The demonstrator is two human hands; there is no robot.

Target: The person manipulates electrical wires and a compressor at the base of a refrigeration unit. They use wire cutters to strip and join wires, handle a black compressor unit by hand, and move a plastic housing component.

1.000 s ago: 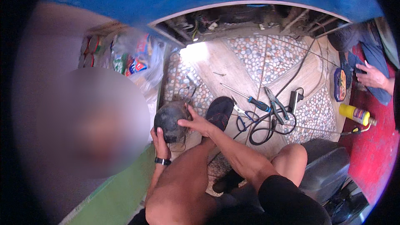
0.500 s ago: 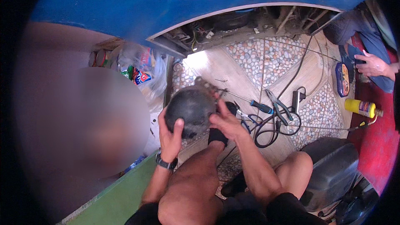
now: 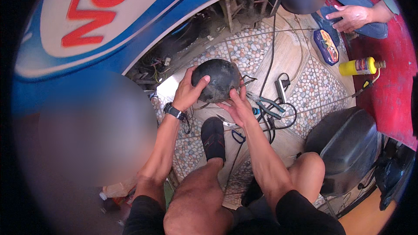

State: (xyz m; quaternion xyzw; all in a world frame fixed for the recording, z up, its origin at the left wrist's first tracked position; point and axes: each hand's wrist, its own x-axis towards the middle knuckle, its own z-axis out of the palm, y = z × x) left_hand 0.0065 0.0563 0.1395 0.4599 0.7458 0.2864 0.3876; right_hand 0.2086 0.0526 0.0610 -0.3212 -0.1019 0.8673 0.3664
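Observation:
A dull black, dome-shaped compressor (image 3: 216, 80) is between my two hands above the tiled floor. My left hand (image 3: 189, 92), with a black watch at its wrist, grips its left side, thumb across the front. On its lower right, my right hand (image 3: 240, 108) has its fingers and thumb against the edge. A thin dark tube or wire (image 3: 249, 78) sticks out on the right. The compressor's underside is hidden from me. Close by my right hand lie green-handled pliers (image 3: 271, 108) and blue-handled scissors (image 3: 238, 136), partly covered by my hand and forearm.
A blue and white cabinet (image 3: 104, 65) with an open lower bay stands ahead. A power strip (image 3: 282, 86) and black cable lie right. Beyond are a blue tub (image 3: 325, 47), a yellow gas canister (image 3: 358, 66) and another person's hand (image 3: 348, 17). A black housing (image 3: 344, 148) sits lower right.
The compressor has been turned in my hands and is farther forward from my legs. My view has swung left, showing more of the cabinet front; the floor items appear shifted.

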